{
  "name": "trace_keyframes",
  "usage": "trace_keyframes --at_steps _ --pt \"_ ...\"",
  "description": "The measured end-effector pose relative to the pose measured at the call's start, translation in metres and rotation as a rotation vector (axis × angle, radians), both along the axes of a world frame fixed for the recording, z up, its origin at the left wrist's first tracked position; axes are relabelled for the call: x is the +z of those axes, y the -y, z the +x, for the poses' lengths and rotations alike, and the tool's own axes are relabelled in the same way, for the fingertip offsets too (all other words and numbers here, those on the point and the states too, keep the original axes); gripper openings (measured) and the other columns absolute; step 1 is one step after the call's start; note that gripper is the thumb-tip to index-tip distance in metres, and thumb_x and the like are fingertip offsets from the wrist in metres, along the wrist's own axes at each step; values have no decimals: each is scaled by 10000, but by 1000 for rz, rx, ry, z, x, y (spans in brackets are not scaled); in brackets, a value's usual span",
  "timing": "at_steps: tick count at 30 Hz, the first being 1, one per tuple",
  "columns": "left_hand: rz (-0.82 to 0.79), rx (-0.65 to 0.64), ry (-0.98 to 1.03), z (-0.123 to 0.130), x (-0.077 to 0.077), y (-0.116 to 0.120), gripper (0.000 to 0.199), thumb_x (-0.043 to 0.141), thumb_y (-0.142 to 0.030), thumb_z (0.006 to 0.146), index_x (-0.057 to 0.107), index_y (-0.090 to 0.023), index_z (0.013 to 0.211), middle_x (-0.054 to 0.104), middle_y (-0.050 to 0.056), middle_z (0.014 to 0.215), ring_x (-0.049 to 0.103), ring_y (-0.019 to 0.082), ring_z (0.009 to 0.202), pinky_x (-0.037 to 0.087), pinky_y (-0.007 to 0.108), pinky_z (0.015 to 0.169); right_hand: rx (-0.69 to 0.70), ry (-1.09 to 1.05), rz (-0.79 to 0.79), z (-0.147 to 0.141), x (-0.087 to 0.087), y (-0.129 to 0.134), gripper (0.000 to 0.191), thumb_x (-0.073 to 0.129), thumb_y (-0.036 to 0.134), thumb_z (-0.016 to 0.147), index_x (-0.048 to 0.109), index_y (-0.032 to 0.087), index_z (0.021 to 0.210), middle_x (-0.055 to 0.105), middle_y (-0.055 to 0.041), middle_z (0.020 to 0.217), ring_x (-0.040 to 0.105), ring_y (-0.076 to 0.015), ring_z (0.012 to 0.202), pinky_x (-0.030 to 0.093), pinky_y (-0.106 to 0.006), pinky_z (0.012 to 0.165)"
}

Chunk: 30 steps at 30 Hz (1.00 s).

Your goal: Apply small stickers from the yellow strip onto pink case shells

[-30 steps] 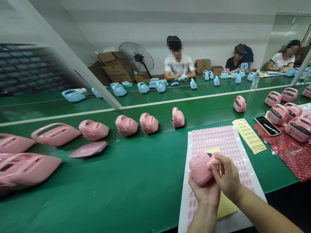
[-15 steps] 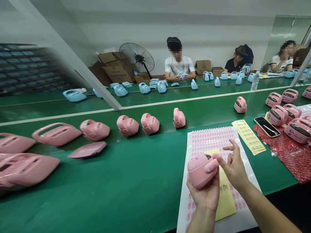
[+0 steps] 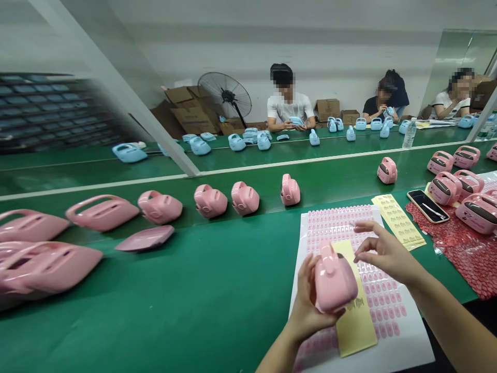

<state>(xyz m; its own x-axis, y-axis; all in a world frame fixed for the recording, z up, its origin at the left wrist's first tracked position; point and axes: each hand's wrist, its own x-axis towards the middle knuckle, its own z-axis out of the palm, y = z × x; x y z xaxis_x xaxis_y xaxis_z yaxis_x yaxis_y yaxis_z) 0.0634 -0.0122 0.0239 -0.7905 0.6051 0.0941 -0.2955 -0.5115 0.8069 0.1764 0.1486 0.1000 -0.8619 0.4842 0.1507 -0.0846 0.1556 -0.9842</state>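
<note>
My left hand (image 3: 305, 305) is wrapped round a small pink plastic case with a carry handle (image 3: 336, 285), holding it tilted above the sheets. Its smooth rounded end faces me, and the handle points up and away. Just right of the case is my right hand (image 3: 382, 251), its fingers bent but apart, with nothing visible in them. Below both hands lies a white sheet with rows of pink oval stickers (image 3: 382, 300). A yellow strip with dark printed marks (image 3: 355, 331) rests on top of that sheet, partly hidden by the case.
Pink handled cases (image 3: 244, 199) line the green bench (image 3: 174, 311). At right are a yellow sticker sheet (image 3: 399, 220), a phone (image 3: 427, 205), red wrap (image 3: 458, 254) and pink cases with dark windows (image 3: 444, 187). A bottle (image 3: 409, 134) stands farther back. People handle blue cases opposite.
My left hand has turned the pink case, so its handle points up and away instead of right. My right hand has drawn off the handle, its fingers now pointing left.
</note>
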Motion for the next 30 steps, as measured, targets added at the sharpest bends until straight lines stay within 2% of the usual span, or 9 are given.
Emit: trace_keyframes --at_steps 3,5,9,11,14,21,23,27,30 --pt "-197 -126 -329 -6 -3 6 768 780 -2 282 659 -195 1015 623 137 1099 559 343 1063 396 440 952 105 51 47 -4 7 12 497 598 93 687 505 266 1144 554 -24 1030 611 -103 670 502 -340 729" --pt "-239 -161 -515 -10 -9 7 774 776 -31 345 627 -197 1086 600 157 1139 546 368 1078 384 493 952 122 95 94 -7 8 17 555 580 37 667 492 274 1161 543 -5 999 603 -99 666 500 -334 729" --pt "-262 -174 -944 -14 -29 8 946 729 -70 475 369 -271 1326 462 143 1305 461 368 1181 368 525 966 192 182 102 -9 2 19 643 547 -25 646 434 258 1211 507 -7 999 584 -85 655 502 -302 693" --pt "-300 -188 -1074 -16 -34 8 1015 712 -79 500 239 -304 1370 397 129 1348 415 359 1221 361 517 981 213 204 124 -8 0 20 661 543 -32 648 407 249 1231 497 -16 1021 574 -84 677 499 -295 704" --pt "-316 -206 -1157 -16 -33 8 1031 709 -97 522 176 -320 1376 368 123 1354 377 358 1245 347 516 998 227 226 209 -5 2 21 673 525 -38 664 384 255 1254 497 -21 1039 564 -101 744 486 -301 750" --pt "-271 -207 -1189 -16 -28 7 1020 709 -109 536 170 -311 1378 367 128 1340 373 353 1246 347 514 1003 292 313 392 -5 20 26 738 458 -69 682 303 236 1336 524 -54 1050 539 -154 883 456 -343 835" --pt "-281 -202 -1190 -17 -29 8 1029 715 -114 535 161 -311 1380 356 133 1348 376 352 1244 351 510 1001 274 294 417 -5 15 28 753 461 -68 675 294 233 1345 524 -50 1019 543 -157 882 469 -343 828" --pt "-304 -206 -1186 -18 -30 8 1042 723 -122 532 150 -312 1381 369 131 1331 403 346 1226 377 492 986 216 160 548 -3 -8 29 763 449 -57 682 282 272 1350 530 -44 995 568 -150 827 516 -337 766" --pt "-293 -196 -1203 -18 -30 7 1046 720 -127 533 141 -311 1384 373 130 1332 404 352 1226 381 495 985 173 3 700 1 -24 32 760 443 -10 754 175 304 1393 554 -67 1042 600 -162 825 543 -348 740"
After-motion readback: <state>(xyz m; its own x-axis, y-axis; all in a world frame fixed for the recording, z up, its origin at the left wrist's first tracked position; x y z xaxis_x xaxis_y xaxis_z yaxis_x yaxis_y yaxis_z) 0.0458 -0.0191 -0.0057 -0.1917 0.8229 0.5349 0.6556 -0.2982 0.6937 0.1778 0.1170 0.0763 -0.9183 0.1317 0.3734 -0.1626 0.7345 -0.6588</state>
